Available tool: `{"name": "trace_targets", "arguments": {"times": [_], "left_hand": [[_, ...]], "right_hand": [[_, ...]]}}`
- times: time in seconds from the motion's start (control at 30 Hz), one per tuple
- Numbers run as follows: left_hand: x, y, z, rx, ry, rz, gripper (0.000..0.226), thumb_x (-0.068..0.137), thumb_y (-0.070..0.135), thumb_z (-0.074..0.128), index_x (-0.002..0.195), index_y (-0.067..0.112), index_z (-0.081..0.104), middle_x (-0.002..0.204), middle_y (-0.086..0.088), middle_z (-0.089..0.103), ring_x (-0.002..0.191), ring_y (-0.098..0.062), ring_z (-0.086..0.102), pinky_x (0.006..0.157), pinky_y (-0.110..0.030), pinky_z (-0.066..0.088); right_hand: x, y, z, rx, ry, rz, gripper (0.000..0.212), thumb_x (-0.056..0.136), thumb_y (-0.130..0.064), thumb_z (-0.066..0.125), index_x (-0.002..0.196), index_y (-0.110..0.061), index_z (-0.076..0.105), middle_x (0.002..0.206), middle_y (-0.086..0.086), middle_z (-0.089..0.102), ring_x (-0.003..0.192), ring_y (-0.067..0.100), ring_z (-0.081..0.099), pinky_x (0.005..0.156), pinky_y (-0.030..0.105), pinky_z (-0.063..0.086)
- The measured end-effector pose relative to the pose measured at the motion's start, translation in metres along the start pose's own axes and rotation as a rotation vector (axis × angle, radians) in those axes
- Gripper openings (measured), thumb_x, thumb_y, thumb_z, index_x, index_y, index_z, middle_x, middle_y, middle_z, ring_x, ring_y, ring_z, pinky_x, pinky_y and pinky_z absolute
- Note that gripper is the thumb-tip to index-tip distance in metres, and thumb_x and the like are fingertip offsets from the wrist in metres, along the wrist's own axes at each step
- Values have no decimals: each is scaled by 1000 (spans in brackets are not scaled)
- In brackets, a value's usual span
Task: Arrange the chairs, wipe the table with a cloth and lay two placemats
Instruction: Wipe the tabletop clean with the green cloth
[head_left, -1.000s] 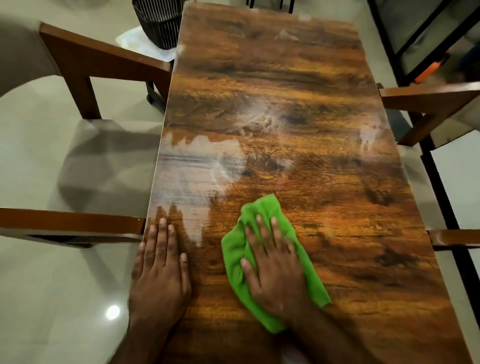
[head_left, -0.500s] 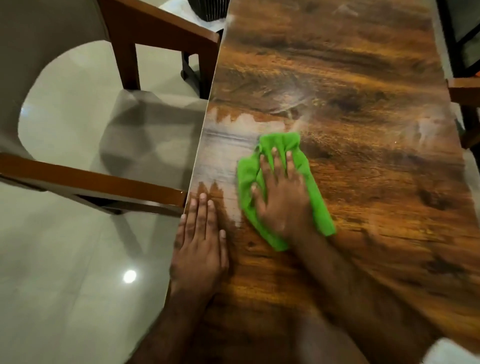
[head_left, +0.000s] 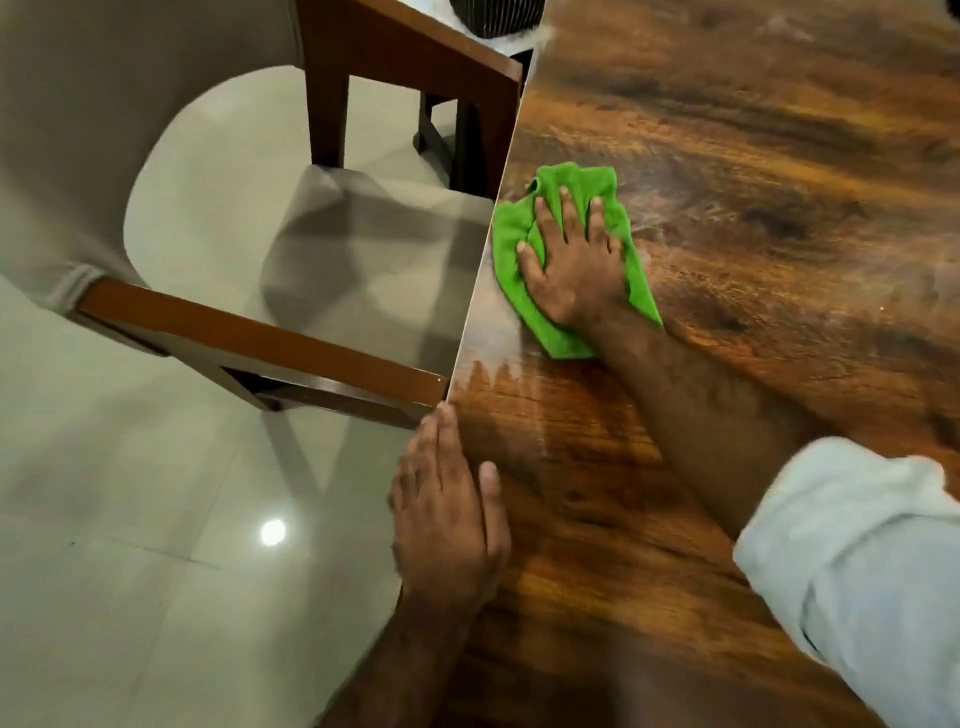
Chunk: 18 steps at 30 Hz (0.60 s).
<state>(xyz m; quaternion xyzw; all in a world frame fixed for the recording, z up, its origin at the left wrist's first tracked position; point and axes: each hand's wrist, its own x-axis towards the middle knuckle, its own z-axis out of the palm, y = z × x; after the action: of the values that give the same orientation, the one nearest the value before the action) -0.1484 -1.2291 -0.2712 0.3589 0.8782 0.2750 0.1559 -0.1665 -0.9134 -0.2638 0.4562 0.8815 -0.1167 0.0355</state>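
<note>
A glossy wood-grain table (head_left: 753, 171) fills the right of the head view. On it, close to the left edge, lies a bright green cloth (head_left: 511, 244). My right hand (head_left: 571, 260) presses flat on the cloth with fingers spread. My left hand (head_left: 447, 514) rests flat on the table's left edge, nearer to me, fingers straight. A chair (head_left: 249, 338) with wooden arms and a beige seat stands against the table's left side. No placemats are in view.
A dark ribbed basket (head_left: 493, 18) stands on the floor at the top, beyond the chair. Pale glossy floor tiles (head_left: 156, 571) spread out to the left. My rolled-up light sleeve (head_left: 852, 561) is at the lower right.
My right hand has slid the green cloth forward and leftward, up to the table's left edge. My left hand stays flat on the edge. The view has swung left.
</note>
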Motion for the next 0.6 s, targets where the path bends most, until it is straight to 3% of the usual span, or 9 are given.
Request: {"name": "trace_targets", "arguments": {"times": [0.1,0.2,0.3,0.4,0.6], "left_hand": [[4,4,3,-3,60,-264,59,112,34,43,168,18,36,166,-11,39,151,-35,44,118,-62,48],[10,6,-1,-77,-8,-296,54,108,25,46,162,17,47,158,-7,49,133,-29,61,98,-51,63],[14,7,-7,-139,-20,-317,49,107,20,48,155,15,57,150,-5,58,120,-26,69,89,-35,59],[16,8,-10,-136,-34,-330,50,106,26,44,151,14,62,144,-7,64,105,-25,72,79,-29,51],[13,1,-5,-122,-18,-314,49,107,12,56,155,12,62,145,-7,64,104,-26,73,80,-26,49]], "right_hand": [[1,-9,3,6,52,28,79,109,-66,24,177,-30,7,186,2,8,171,40,3,131,66,24],[-62,-24,17,62,74,10,88,108,-66,27,177,-18,0,186,3,8,171,35,5,129,63,29],[-144,-42,31,15,32,-68,85,109,-66,28,177,-21,6,186,1,2,172,30,-1,131,56,27],[-184,-51,37,16,-22,-97,83,108,-66,30,178,-28,6,186,-2,-3,172,28,-7,131,56,24],[-31,-58,13,12,11,20,83,106,-68,25,177,-31,6,186,0,2,170,42,-1,129,62,26]]}}
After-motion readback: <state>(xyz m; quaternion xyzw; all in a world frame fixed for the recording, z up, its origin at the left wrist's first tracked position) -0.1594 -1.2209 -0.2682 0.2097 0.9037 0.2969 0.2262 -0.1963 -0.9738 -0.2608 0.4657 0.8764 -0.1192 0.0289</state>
